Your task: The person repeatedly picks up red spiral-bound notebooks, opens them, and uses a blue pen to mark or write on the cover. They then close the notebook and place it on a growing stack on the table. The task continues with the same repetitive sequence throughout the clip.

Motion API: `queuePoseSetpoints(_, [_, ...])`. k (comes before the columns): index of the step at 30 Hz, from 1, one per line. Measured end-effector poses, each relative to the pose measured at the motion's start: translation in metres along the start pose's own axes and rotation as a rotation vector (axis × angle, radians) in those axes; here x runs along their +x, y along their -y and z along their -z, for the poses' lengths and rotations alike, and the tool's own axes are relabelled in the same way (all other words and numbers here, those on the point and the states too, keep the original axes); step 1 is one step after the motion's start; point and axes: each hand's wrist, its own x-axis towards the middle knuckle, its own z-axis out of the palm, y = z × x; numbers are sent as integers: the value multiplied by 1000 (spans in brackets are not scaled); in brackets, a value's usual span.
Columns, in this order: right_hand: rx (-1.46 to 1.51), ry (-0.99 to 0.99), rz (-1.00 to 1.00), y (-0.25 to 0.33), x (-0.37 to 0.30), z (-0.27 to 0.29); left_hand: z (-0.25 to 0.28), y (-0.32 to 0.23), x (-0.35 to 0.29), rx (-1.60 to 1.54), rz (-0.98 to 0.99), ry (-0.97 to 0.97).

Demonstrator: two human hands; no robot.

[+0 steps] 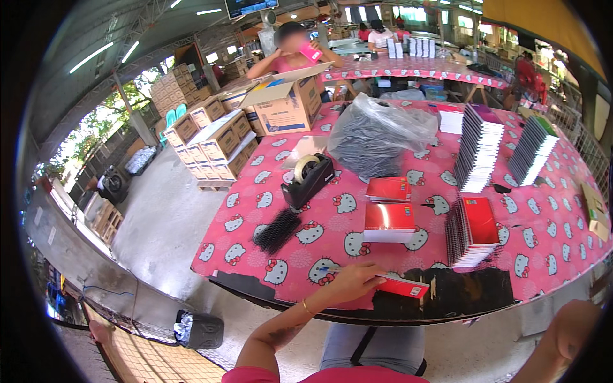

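One red notebook (402, 286) near table edge (472, 305)

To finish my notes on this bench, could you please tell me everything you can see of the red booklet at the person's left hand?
The red booklet looks thin, with a smooth, card-like cover, a pale line along its far edge and a small white printed patch near its right end. It sits slantwise near the front edge of the table, beside a dark patch without pink covering. The left hand touches and partly hides its left end. Whether it lies flat or tips up is unclear.
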Motion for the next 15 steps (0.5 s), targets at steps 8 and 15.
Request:
queuePoseSetpoints(8, [-13,-9,3,-8,2,1,2,-5,7,27,-31,41])
queuePoseSetpoints(15, [-8,-22,15,-12,-1,5,1,-7,3,-2,-35,25])
